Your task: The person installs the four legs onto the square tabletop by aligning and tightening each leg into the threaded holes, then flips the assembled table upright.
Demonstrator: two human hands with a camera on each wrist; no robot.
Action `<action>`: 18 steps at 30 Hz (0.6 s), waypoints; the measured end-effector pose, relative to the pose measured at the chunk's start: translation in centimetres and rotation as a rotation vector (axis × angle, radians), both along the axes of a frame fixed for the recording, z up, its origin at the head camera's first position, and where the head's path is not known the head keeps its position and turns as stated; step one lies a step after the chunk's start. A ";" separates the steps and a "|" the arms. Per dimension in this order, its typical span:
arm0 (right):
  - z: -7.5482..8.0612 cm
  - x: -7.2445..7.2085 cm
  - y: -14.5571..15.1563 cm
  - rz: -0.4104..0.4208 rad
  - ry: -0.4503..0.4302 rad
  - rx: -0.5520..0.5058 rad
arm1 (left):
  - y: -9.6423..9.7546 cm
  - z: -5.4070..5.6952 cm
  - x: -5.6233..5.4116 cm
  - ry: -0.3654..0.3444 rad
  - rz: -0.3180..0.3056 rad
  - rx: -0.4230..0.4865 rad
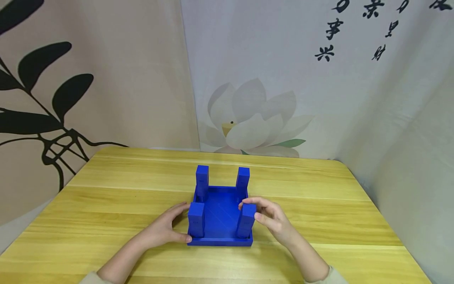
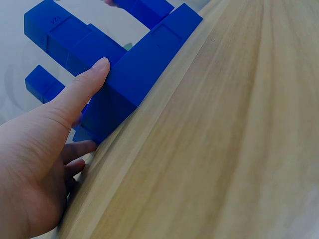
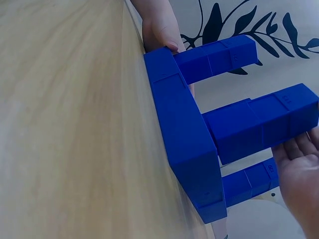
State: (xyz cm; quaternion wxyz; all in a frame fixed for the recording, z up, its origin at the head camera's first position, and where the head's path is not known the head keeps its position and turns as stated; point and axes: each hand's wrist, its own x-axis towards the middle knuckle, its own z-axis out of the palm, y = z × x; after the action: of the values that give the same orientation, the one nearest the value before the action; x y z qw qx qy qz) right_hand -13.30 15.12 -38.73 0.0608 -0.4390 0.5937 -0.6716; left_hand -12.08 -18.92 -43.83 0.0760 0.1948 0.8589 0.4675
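Observation:
A blue plastic shallow tray-like base (image 1: 221, 217) lies on the wooden table, with several square blue posts standing upright at its corners. My left hand (image 1: 164, 228) holds the base at its near left corner; the thumb (image 2: 87, 84) presses there and the other fingers reach along the left side. At the near right post (image 1: 246, 221), my right hand (image 1: 271, 219) grips near the top, thumb on its right face and index finger behind it. The near left post (image 1: 196, 221) rises beside my left hand. Farther back stand the far left post (image 1: 202, 183) and far right post (image 1: 242, 183).
The wooden table (image 1: 312, 197) extends around the base on all sides. Behind it hangs a pale curtain (image 1: 142, 79) printed with dark leaves, a lotus and black characters. More pale cloth (image 1: 408, 157) hangs along the right side.

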 end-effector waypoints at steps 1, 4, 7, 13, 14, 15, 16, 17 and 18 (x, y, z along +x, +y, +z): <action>0.0 0.0 0.0 0.002 -0.003 -0.004 | 0.0 0.0 0.0 0.001 0.000 0.000; 0.0 0.0 0.1 -0.003 -0.016 -0.013 | 0.0 0.0 0.0 0.003 -0.001 0.002; -0.1 0.0 0.1 -0.037 -0.039 -0.003 | 0.0 -0.1 0.0 0.002 -0.002 0.006; -0.3 0.1 0.0 -0.116 -0.092 0.008 | 0.0 -0.1 0.0 0.011 -0.004 0.001; -0.3 0.2 0.0 -0.125 -0.097 0.007 | 0.0 -0.1 0.0 0.014 -0.004 -0.001; -0.3 0.2 0.0 -0.132 -0.099 0.007 | 0.0 -0.1 0.0 0.017 -0.005 -0.002; -0.3 0.3 0.0 -0.141 -0.103 0.009 | 0.0 -0.2 0.0 0.020 -0.005 -0.004; -0.3 0.3 -0.1 -0.147 -0.104 0.009 | 0.0 -0.2 0.0 0.023 -0.006 -0.004; -0.3 0.3 -0.1 -0.151 -0.103 0.007 | -0.1 -0.2 0.0 0.025 -0.006 -0.004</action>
State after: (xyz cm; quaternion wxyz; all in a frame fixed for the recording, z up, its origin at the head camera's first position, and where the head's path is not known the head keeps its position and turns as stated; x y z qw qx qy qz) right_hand -13.00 15.05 -39.03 0.0419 -0.3575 0.6238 -0.6938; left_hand -12.05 -18.97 -44.01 0.0669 0.2029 0.8602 0.4631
